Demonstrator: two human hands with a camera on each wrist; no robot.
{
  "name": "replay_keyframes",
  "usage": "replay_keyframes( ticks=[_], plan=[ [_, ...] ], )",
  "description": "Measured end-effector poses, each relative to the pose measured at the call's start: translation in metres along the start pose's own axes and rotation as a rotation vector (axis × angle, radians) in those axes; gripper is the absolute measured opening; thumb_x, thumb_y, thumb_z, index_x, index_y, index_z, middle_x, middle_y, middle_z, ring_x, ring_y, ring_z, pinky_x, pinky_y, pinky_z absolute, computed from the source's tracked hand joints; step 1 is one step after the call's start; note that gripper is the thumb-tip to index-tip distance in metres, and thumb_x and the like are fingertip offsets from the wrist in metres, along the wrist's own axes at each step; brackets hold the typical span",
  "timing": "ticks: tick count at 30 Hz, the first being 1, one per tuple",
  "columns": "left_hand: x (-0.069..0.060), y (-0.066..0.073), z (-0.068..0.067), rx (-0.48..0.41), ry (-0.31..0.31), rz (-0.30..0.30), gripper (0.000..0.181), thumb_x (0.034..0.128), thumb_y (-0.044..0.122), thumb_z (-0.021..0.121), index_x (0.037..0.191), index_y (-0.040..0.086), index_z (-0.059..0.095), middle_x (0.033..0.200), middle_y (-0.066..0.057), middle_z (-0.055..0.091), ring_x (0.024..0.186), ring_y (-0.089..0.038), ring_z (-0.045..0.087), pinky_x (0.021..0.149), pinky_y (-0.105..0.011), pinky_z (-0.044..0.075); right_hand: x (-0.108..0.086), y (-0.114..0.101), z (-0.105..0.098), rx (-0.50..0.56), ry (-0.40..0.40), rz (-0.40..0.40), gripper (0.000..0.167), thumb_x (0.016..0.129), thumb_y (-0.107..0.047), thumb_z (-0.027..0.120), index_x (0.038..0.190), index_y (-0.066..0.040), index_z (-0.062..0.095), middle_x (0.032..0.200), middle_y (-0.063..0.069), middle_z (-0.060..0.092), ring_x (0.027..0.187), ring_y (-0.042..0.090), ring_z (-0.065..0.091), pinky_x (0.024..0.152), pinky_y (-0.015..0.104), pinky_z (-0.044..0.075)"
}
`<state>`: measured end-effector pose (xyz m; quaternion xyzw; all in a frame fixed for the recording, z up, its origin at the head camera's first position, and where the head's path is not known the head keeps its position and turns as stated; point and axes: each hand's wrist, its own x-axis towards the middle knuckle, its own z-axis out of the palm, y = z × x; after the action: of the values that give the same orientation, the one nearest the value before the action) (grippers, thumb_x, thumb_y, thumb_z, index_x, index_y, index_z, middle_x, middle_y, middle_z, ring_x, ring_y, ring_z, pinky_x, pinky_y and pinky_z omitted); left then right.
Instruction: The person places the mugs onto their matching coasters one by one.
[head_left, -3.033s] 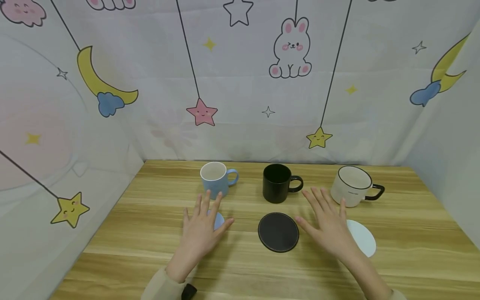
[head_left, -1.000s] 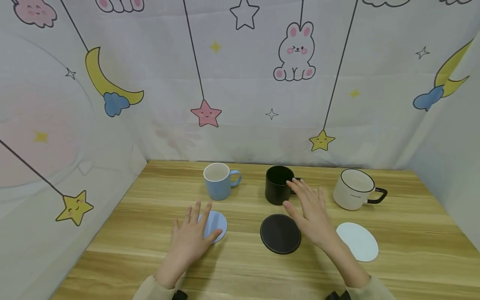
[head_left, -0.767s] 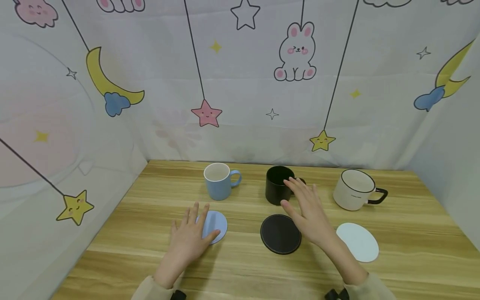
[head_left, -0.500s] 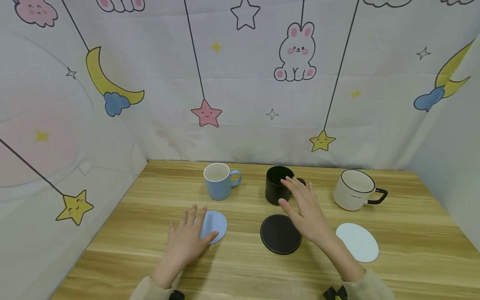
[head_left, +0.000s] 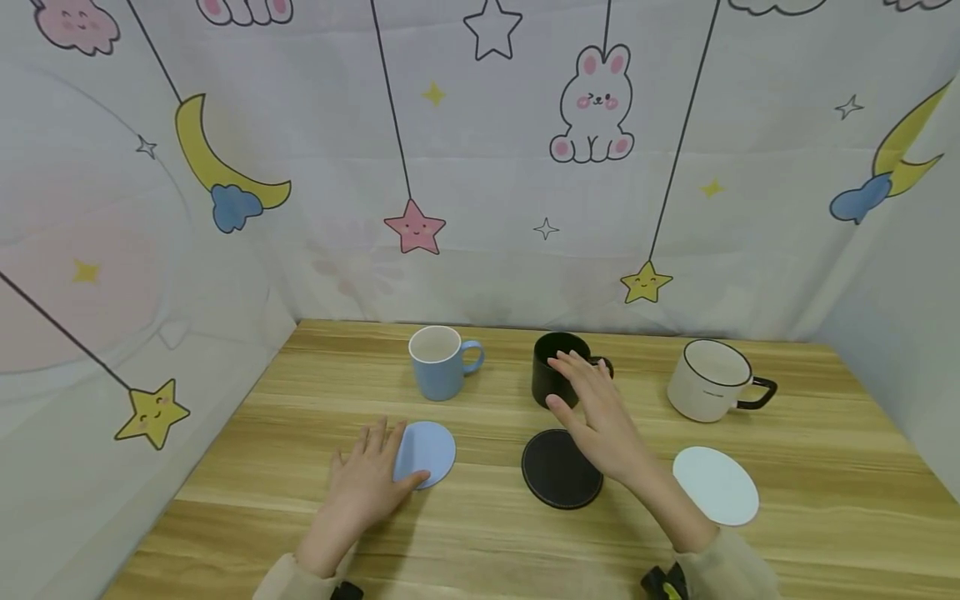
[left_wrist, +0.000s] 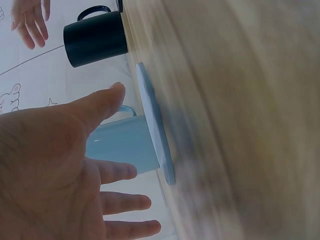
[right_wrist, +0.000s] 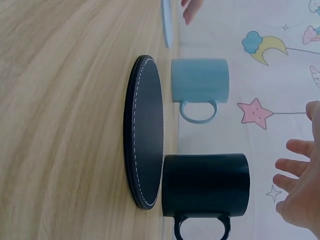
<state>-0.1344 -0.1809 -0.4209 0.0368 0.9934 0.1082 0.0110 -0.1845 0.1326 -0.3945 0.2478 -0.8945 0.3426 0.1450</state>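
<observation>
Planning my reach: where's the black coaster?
Head view: the black coaster sits right of centre, between the blue coaster and white coaster, in front of the black mug.

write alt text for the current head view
Open left hand by a pale blue coaster and open right hand partly hiding a black mug, over a wooden table. A blue mug and a white mug flank the black one; a black coaster and a white coaster lie in front.

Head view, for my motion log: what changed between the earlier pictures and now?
The left hand moved left and back, uncovering more of the blue coaster. The right hand moved left, partly hiding the black mug. Neither grasped anything. That coaster and mug, plus the blue mug, white mug, black coaster and white coaster, stayed put.
</observation>
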Motion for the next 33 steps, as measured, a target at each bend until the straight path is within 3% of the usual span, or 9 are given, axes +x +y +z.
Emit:
replay_keyframes(
  ticks=[9, 18, 28, 33],
  plan=[
    [0.001, -0.004, -0.001, 0.015, -0.073, -0.03, 0.082, 0.0829, 0.057, 0.065, 0.144, 0.007, 0.042, 0.148, -0.027, 0.038, 0.134, -0.053, 0.035, 0.098, -0.078, 0.027, 0.011, -0.003, 0.005, 0.026, -0.005, -0.021, 0.051, 0.101, -0.034, 0.047, 0.145, -0.01, 0.04, 0.153, 0.012, 0.037, 0.147, 0.032, 0.023, 0.12, 0.057, 0.006],
    [0.0, -0.007, -0.002, 0.018, -0.097, -0.042, 0.084, 0.0812, 0.057, 0.066, 0.143, 0.006, 0.042, 0.147, -0.028, 0.038, 0.134, -0.053, 0.035, 0.098, -0.077, 0.029, 0.02, -0.006, 0.011, 0.085, -0.025, -0.003, 0.048, 0.102, -0.034, 0.045, 0.146, -0.014, 0.04, 0.154, 0.012, 0.035, 0.148, 0.03, 0.023, 0.122, 0.053, 0.005],
    [-0.002, -0.009, -0.003, 0.02, -0.139, -0.043, 0.087, 0.0812, 0.058, 0.066, 0.145, 0.005, 0.04, 0.149, -0.028, 0.036, 0.134, -0.053, 0.034, 0.095, -0.077, 0.03, 0.025, -0.007, 0.017, 0.131, -0.056, 0.073, 0.049, 0.103, -0.04, 0.041, 0.147, -0.018, 0.038, 0.157, 0.007, 0.03, 0.148, 0.028, 0.024, 0.116, 0.058, 0.023],
    [-0.001, -0.01, -0.003, 0.013, -0.145, -0.043, 0.087, 0.0812, 0.058, 0.066, 0.145, 0.005, 0.039, 0.149, -0.029, 0.035, 0.134, -0.055, 0.033, 0.095, -0.078, 0.03, 0.028, -0.006, 0.02, 0.151, -0.057, 0.08, 0.047, 0.103, -0.034, 0.042, 0.147, -0.018, 0.038, 0.156, 0.006, 0.033, 0.146, 0.029, 0.027, 0.115, 0.057, 0.026]
  ],
)
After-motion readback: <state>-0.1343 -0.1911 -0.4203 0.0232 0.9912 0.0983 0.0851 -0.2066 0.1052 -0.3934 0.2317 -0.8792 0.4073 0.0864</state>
